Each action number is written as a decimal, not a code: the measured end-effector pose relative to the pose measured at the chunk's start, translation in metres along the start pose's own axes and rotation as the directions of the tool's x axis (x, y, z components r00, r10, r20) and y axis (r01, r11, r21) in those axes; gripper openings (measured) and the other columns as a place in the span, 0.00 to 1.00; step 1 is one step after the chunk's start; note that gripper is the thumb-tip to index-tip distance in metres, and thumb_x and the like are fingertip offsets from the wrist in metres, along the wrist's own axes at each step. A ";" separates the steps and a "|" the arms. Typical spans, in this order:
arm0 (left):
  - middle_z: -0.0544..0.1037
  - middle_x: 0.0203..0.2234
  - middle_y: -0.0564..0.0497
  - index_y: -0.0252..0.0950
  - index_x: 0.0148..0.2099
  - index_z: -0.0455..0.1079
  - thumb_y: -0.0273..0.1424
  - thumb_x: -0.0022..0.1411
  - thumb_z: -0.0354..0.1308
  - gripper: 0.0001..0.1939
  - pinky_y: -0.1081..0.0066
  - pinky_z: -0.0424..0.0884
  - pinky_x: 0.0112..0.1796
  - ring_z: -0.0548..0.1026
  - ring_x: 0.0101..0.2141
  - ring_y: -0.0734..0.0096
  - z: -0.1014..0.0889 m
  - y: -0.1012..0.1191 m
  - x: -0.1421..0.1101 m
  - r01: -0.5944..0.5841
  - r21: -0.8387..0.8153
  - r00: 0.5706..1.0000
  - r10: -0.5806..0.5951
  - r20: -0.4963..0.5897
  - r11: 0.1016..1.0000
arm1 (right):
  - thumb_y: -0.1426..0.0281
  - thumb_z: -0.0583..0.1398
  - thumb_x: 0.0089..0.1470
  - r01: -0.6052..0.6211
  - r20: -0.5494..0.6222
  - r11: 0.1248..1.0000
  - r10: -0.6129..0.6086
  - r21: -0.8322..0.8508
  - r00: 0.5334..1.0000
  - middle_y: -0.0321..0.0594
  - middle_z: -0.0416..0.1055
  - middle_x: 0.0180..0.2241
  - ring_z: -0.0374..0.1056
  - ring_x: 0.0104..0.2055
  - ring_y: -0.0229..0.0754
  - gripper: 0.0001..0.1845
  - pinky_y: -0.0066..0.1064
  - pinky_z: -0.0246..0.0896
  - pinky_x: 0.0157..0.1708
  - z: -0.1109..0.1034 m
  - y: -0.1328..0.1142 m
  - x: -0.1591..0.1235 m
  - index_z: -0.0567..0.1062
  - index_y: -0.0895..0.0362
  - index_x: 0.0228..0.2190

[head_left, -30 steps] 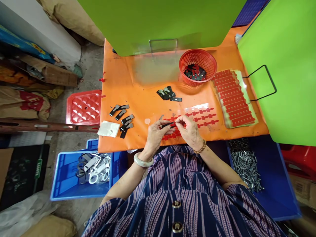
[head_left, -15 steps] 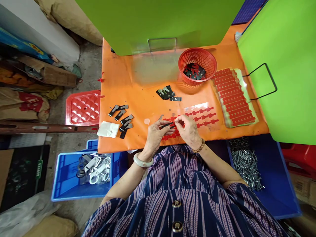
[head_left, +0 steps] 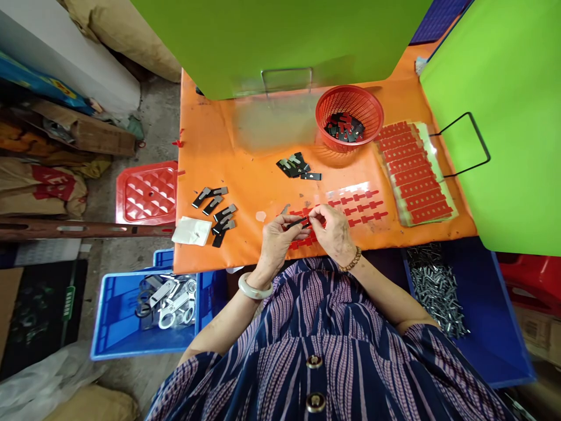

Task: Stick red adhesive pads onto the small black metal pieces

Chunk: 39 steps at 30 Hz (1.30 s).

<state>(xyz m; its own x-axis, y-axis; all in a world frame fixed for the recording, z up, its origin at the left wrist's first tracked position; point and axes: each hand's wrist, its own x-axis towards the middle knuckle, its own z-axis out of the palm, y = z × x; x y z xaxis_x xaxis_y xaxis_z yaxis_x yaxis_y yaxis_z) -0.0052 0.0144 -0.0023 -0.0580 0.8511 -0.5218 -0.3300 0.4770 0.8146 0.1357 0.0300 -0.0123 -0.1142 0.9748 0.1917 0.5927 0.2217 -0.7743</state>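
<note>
My left hand (head_left: 275,241) is closed around a small flat black piece (head_left: 297,223), its thumb and fingers gripping the sides. At the right end of that piece, my right hand (head_left: 335,233) pinches with thumb and forefinger; what lies between those fingertips is too small to make out. Beneath both hands is a clear sheet with rows of red cut-out stickers (head_left: 356,209). Beyond them sits a little pile of black pieces with metal tabs (head_left: 293,166). More black pieces with metal tabs (head_left: 224,217) are scattered to the left.
A red basket (head_left: 322,126) holds black and red pieces. To its right lies a stack of red sticker sheets (head_left: 418,172). Green panels (head_left: 280,41) with wire handles border the orange table (head_left: 205,134). Blue bins (head_left: 99,316) of metal parts stand below; a white packet (head_left: 191,230) lies left.
My right fingertips have shifted very slightly at the end of the black piece. The left hand keeps its hold, and the things on the table stay in place.
</note>
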 end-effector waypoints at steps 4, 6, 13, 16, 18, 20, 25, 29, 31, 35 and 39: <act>0.80 0.23 0.49 0.29 0.36 0.71 0.30 0.46 0.69 0.15 0.69 0.79 0.32 0.81 0.26 0.66 0.000 -0.002 0.001 -0.034 0.009 0.999 0.034 -0.005 0.999 | 0.75 0.56 0.57 0.012 -0.007 0.997 -0.013 -0.077 1.000 0.39 0.74 0.29 0.69 0.33 0.42 0.06 0.36 0.59 0.39 0.001 -0.004 -0.002 0.69 0.55 0.28; 0.81 0.23 0.49 0.29 0.36 0.71 0.30 0.46 0.69 0.15 0.70 0.79 0.32 0.81 0.26 0.67 -0.001 -0.004 0.002 -0.044 0.001 0.999 0.044 -0.006 0.999 | 0.75 0.56 0.58 0.011 -0.008 0.987 -0.013 -0.159 1.000 0.40 0.75 0.30 0.69 0.35 0.44 0.06 0.37 0.58 0.41 0.002 -0.006 -0.003 0.70 0.55 0.29; 0.81 0.23 0.49 0.29 0.36 0.71 0.27 0.46 0.68 0.14 0.72 0.79 0.32 0.81 0.25 0.68 -0.004 -0.013 0.006 -0.043 -0.024 0.999 0.043 -0.005 0.999 | 0.73 0.54 0.60 -0.027 0.058 0.981 0.039 -0.194 0.998 0.42 0.75 0.33 0.70 0.39 0.46 0.06 0.38 0.59 0.42 0.008 -0.002 -0.009 0.70 0.55 0.32; 0.80 0.23 0.48 0.29 0.36 0.70 0.25 0.48 0.67 0.12 0.73 0.78 0.31 0.81 0.25 0.69 -0.006 -0.017 0.007 0.007 -0.020 1.000 -0.007 -0.012 1.000 | 0.73 0.56 0.57 -0.093 0.079 0.987 0.103 -0.131 0.992 0.41 0.74 0.32 0.70 0.38 0.46 0.07 0.38 0.61 0.41 0.008 0.004 -0.008 0.70 0.55 0.39; 0.80 0.22 0.48 0.29 0.36 0.69 0.23 0.49 0.66 0.11 0.75 0.78 0.30 0.81 0.24 0.69 -0.008 -0.018 0.007 0.052 -0.024 0.998 -0.053 -0.023 0.998 | 0.72 0.59 0.54 -0.137 0.062 0.983 0.145 -0.118 0.987 0.42 0.74 0.34 0.69 0.36 0.46 0.16 0.39 0.63 0.40 0.007 0.010 -0.007 0.69 0.57 0.46; 0.80 0.22 0.48 0.29 0.37 0.69 0.22 0.50 0.65 0.10 0.76 0.77 0.28 0.81 0.24 0.69 -0.011 -0.018 0.006 0.080 -0.033 0.996 -0.081 -0.027 0.996 | 0.71 0.59 0.53 -0.150 0.042 0.985 0.154 -0.089 0.987 0.45 0.73 0.36 0.69 0.37 0.46 0.18 0.38 0.64 0.40 0.003 0.017 -0.005 0.69 0.58 0.47; 0.80 0.23 0.49 0.30 0.37 0.69 0.21 0.51 0.64 0.09 0.76 0.77 0.29 0.81 0.25 0.70 -0.013 -0.012 0.002 0.092 -0.052 0.996 -0.093 -0.012 0.994 | 0.66 0.51 0.62 -0.210 0.199 0.966 0.179 0.149 0.964 0.40 0.74 0.31 0.69 0.33 0.41 0.12 0.33 0.64 0.37 -0.008 0.024 -0.002 0.73 0.56 0.37; 0.80 0.23 0.49 0.29 0.36 0.69 0.20 0.50 0.64 0.10 0.76 0.78 0.29 0.81 0.24 0.70 -0.013 -0.010 -0.001 0.111 -0.066 0.994 -0.110 0.017 0.992 | 0.62 0.51 0.63 -0.303 0.348 0.924 0.212 0.232 0.913 0.37 0.73 0.28 0.69 0.32 0.38 0.15 0.30 0.63 0.35 -0.011 0.015 -0.001 0.74 0.56 0.33; 0.80 0.23 0.49 0.29 0.36 0.69 0.20 0.50 0.63 0.10 0.76 0.77 0.29 0.81 0.24 0.70 -0.013 -0.009 -0.003 0.106 -0.066 0.994 -0.104 0.032 0.992 | 0.61 0.54 0.61 -0.343 0.395 0.896 0.218 0.283 0.893 0.36 0.71 0.28 0.68 0.30 0.37 0.14 0.29 0.64 0.32 -0.011 0.011 -0.002 0.73 0.56 0.32; 0.81 0.23 0.47 0.29 0.37 0.70 0.22 0.52 0.63 0.09 0.75 0.77 0.31 0.81 0.26 0.69 -0.013 -0.008 -0.009 0.095 -0.036 0.994 -0.093 0.063 0.995 | 0.63 0.56 0.59 -0.434 0.460 0.814 0.238 0.386 0.855 0.34 0.71 0.26 0.69 0.25 0.35 0.11 0.28 0.65 0.28 -0.010 0.008 -0.006 0.71 0.56 0.31; 0.80 0.23 0.50 0.30 0.35 0.70 0.26 0.51 0.65 0.08 0.76 0.76 0.29 0.80 0.24 0.71 -0.013 -0.010 -0.013 0.072 -0.031 0.995 -0.070 0.070 0.997 | 0.66 0.55 0.59 -0.402 0.407 0.841 0.245 0.363 0.880 0.32 0.69 0.23 0.67 0.22 0.34 0.10 0.27 0.64 0.25 -0.008 0.005 -0.011 0.70 0.56 0.28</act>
<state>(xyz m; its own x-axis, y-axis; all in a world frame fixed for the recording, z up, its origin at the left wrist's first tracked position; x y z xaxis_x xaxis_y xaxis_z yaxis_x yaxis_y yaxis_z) -0.0135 -0.0044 -0.0074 0.0318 0.8289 -0.5585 -0.3625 0.5303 0.7664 0.1463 0.0198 -0.0137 -0.2803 0.9222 -0.2664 0.2553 -0.1959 -0.9468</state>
